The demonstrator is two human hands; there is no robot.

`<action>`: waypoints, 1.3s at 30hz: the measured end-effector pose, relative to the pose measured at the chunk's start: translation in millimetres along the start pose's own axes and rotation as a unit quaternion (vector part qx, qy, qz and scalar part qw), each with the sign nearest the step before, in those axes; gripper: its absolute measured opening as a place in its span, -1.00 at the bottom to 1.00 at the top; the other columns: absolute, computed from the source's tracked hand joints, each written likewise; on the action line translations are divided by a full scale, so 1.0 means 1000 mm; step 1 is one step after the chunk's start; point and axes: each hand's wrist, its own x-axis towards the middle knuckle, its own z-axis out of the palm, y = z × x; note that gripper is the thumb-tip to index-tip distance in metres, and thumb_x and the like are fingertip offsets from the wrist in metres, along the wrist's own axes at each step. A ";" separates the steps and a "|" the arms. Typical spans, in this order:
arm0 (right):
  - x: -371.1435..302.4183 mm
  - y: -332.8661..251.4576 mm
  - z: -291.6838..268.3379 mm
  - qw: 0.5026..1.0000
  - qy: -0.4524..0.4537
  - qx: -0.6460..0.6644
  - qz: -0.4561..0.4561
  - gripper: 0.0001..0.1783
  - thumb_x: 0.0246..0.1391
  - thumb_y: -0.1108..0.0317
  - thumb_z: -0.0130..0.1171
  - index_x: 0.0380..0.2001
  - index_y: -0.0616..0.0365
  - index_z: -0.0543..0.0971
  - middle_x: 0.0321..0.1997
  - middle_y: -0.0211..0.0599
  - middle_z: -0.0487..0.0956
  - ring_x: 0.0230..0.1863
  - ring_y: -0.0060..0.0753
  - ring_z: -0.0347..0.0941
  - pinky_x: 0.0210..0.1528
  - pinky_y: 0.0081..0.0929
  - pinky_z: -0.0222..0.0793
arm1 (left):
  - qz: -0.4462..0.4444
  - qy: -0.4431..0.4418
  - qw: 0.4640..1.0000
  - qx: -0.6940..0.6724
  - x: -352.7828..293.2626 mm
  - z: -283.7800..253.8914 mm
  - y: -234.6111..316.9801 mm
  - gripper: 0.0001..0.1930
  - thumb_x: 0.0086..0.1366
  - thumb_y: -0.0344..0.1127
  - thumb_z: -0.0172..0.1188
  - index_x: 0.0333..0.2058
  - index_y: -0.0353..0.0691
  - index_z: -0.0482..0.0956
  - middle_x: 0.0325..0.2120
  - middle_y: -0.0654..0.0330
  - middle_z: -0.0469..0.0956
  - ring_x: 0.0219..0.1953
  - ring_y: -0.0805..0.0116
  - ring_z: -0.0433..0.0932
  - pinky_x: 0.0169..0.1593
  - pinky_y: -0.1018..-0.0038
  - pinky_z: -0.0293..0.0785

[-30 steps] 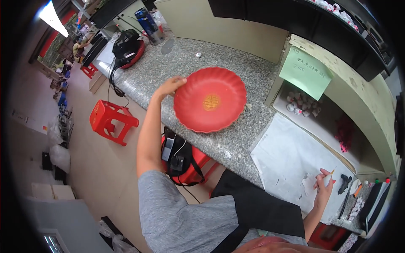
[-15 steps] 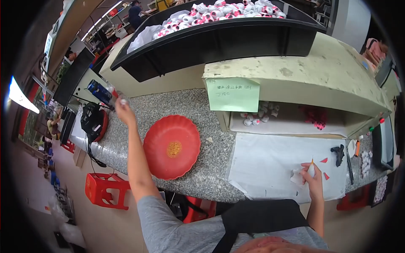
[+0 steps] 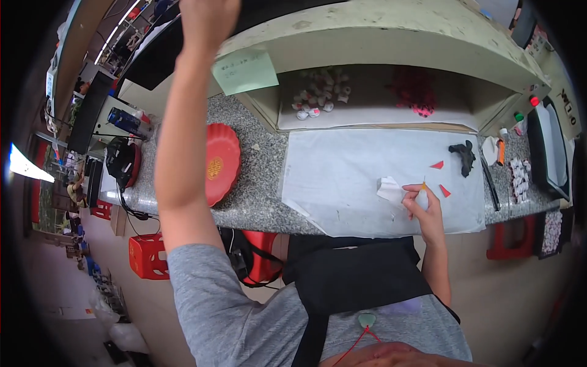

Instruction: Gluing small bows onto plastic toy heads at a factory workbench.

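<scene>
My left arm stretches up and forward, with my left hand (image 3: 211,17) cut by the top edge beside the black bin (image 3: 263,15); its fingers are out of sight. Over the white paper sheet (image 3: 342,165), my right hand (image 3: 431,211) is closed around a small white squeeze bottle (image 3: 422,199) with a thin yellow-orange tip pointing up. A crumpled white scrap (image 3: 389,188) lies against its fingers. Beyond and beside the hand are two red triangular pieces, one farther off (image 3: 436,165) and one to the right (image 3: 444,191). Partly behind my left forearm sits a red scalloped plate (image 3: 225,150).
Small white pieces (image 3: 321,92) and a pink-red heap (image 3: 419,98) sit inside the low shelf (image 3: 379,46). To the right lie a crumpled black thing (image 3: 463,158), a black stick (image 3: 490,183) and white pieces in rows (image 3: 520,180). A blue can (image 3: 124,119) stands at left.
My left hand has gone from beside the blue can up to the top edge. The view has shifted, so the heap in the bin no longer shows. My right hand keeps the bottle.
</scene>
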 end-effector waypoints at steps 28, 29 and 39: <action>0.006 0.005 -0.018 0.979 0.007 0.160 -0.125 -0.70 -0.20 0.51 -0.07 -0.29 0.28 0.24 -0.28 -0.26 0.23 -0.36 -0.41 0.30 -0.54 -0.57 0.32 | -0.647 -0.139 0.405 -0.631 -0.207 0.014 0.244 -0.78 -0.01 -0.52 0.05 -0.30 -0.32 0.39 -0.30 0.10 0.39 -0.42 0.47 0.42 -0.31 0.58 0.38; 0.011 0.009 -0.021 0.957 -0.053 0.221 -0.179 -0.69 -0.21 0.53 -0.01 -0.29 0.23 0.26 -0.27 -0.29 0.25 -0.34 -0.44 0.30 -0.45 -0.60 0.31 | -0.663 -0.097 0.371 -0.643 -0.211 0.013 0.251 -0.79 0.00 -0.51 0.04 -0.31 -0.33 0.39 -0.29 0.08 0.39 -0.40 0.45 0.43 -0.27 0.56 0.39; 0.003 0.011 0.019 0.932 0.131 0.186 -0.280 -0.65 -0.37 0.53 0.15 -0.41 0.20 0.29 -0.39 -0.27 0.26 -0.39 -0.52 0.22 -0.43 -0.62 0.19 | -0.640 -0.051 0.404 -0.652 -0.226 0.003 0.268 -0.82 0.03 -0.50 0.02 -0.33 -0.31 0.37 -0.27 0.03 0.38 -0.32 0.38 0.42 -0.22 0.49 0.38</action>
